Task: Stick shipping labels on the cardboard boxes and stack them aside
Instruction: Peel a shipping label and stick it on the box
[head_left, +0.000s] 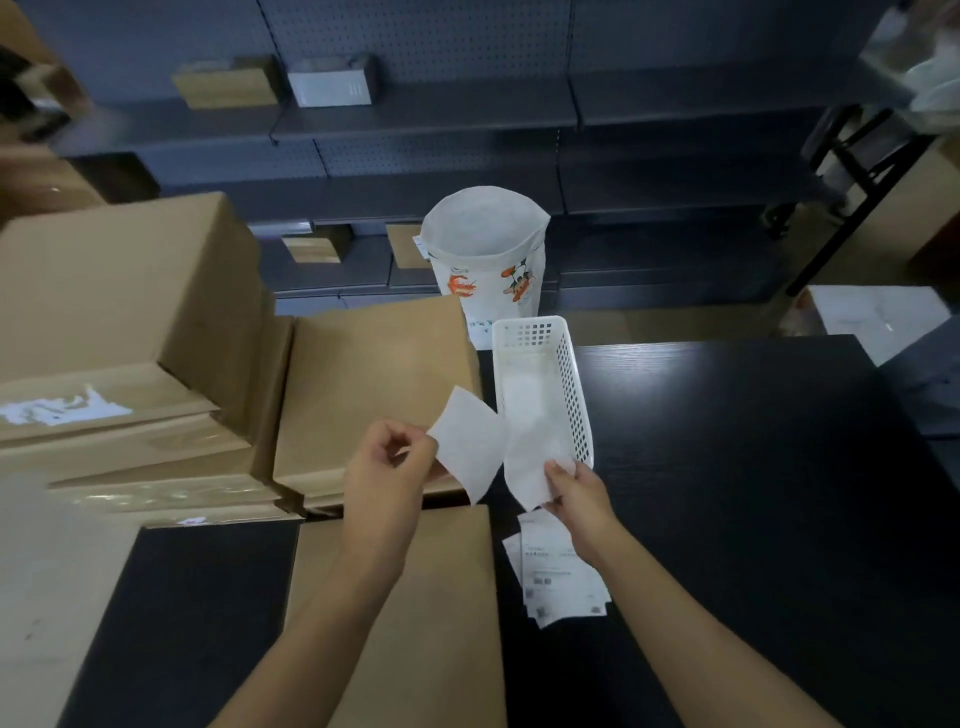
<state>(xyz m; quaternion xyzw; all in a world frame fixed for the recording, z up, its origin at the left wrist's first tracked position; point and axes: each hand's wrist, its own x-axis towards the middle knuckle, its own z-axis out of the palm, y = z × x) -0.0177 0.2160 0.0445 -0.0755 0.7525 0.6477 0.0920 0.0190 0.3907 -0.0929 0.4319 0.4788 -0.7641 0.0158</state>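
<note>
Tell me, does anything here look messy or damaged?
One thing: the box at the left has a ragged white patch on top, like a torn-off label. The printed labels lie loosely fanned on the table. Otherwise both hands are just peeling white sheets apart.

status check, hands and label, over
Left hand pinching label, right hand pinching backing sheet. Box below, unlabelled. Nothing blocking.

Black wood-grain surface (753, 467) fills right and lower frame; on it: flat cardboard box (405, 623) at bottom centre, cardboard box stacks (130, 332) at left, white perforated basket (571, 384) at centre, loose printed labels (561, 577) right of the flat box
</note>
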